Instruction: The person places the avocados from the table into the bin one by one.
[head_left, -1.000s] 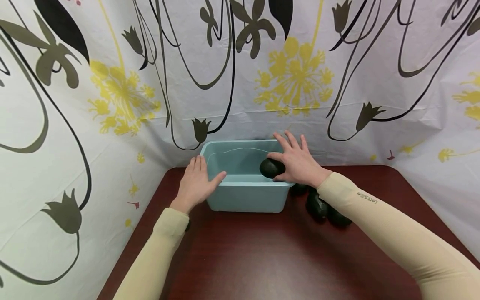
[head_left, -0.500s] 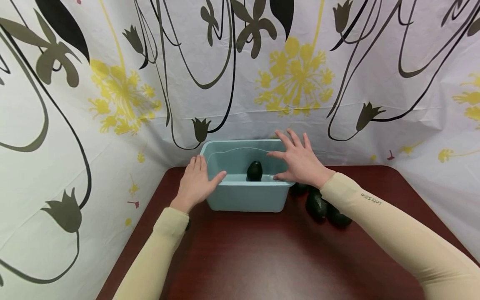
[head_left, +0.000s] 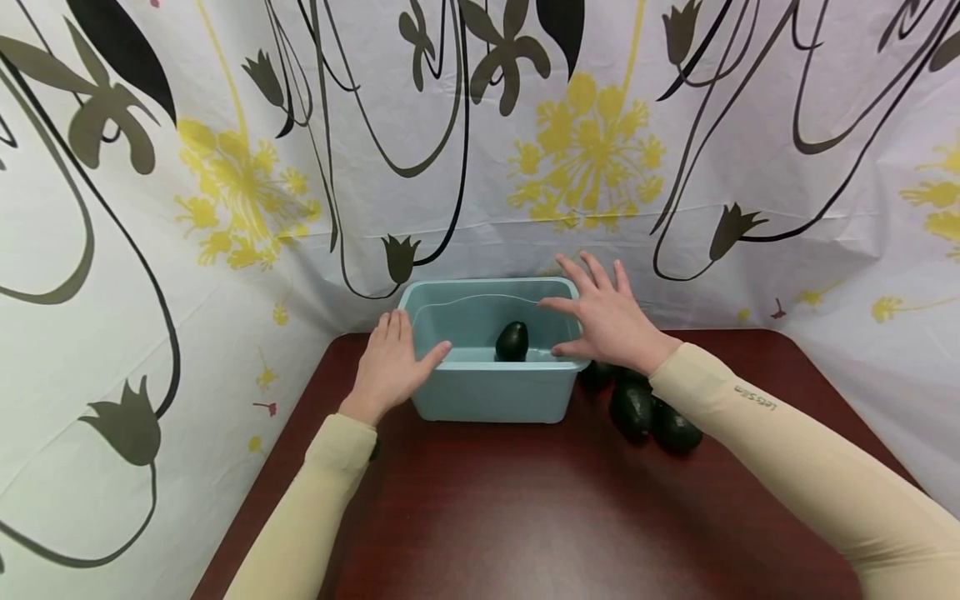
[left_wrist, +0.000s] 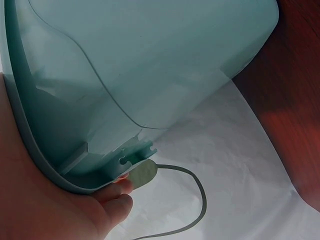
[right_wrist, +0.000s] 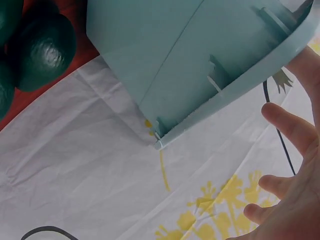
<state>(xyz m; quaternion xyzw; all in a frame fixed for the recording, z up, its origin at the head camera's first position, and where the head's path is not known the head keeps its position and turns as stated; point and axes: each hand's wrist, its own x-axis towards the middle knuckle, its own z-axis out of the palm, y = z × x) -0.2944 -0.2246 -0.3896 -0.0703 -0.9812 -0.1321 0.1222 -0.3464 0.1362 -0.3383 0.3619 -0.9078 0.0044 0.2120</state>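
A light blue plastic bin (head_left: 491, 396) stands near the back of the dark red table, with one dark green avocado (head_left: 512, 342) inside it. My left hand (head_left: 390, 365) rests at the bin's left rim, fingers straight along the side and thumb over the front corner. At the right rim is my right hand (head_left: 611, 321), fingers spread and holding nothing. In the right wrist view its fingers (right_wrist: 287, 125) stand apart beside the rim. Several more avocados (head_left: 632, 410) lie on the table right of the bin, partly hidden by the right sleeve.
A patterned cloth (head_left: 480, 183) with flowers and vines hangs close behind the bin and at both sides. The reddish wood table (head_left: 495, 500) extends toward me. A small dark thing (head_left: 375, 450) shows beside the left sleeve, mostly hidden.
My right hand has released the avocado, which now sits in the bin, and has drawn slightly to the right with fingers spread. The left hand stays at the left rim.
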